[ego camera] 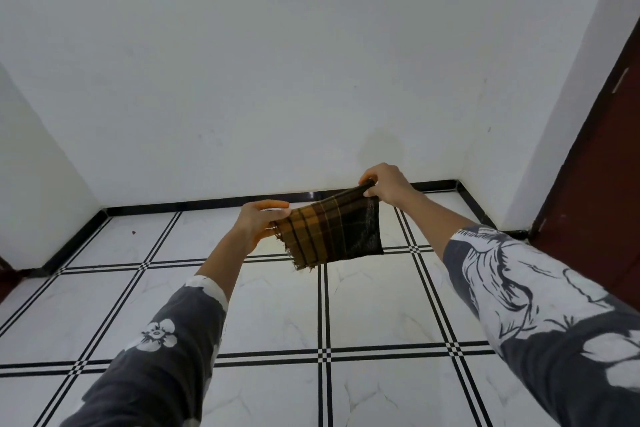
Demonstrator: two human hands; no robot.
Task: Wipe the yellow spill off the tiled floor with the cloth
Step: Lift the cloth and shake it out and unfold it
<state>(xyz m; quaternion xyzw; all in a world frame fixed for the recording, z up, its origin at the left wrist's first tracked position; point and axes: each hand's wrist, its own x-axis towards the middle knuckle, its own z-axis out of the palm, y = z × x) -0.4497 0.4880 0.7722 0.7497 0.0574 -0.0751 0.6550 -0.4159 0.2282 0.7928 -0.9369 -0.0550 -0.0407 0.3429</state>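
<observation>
Cloth, brown-and-yellow plaid, frayed (pixel 330 230): held above white tiled floor (pixel 374 305); left hand (pixel 258 222) and right hand (pixel 386 184) pinch its upper corners.

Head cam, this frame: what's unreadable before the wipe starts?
- The yellow spill: not clearly seen in the head view; the cloth and left hand cover part of the tiled floor.
- The dark speck on the floor, far left: too small to identify.
- The door: cut off by the right edge.
- The dark red object: cut off by the left edge.
</observation>
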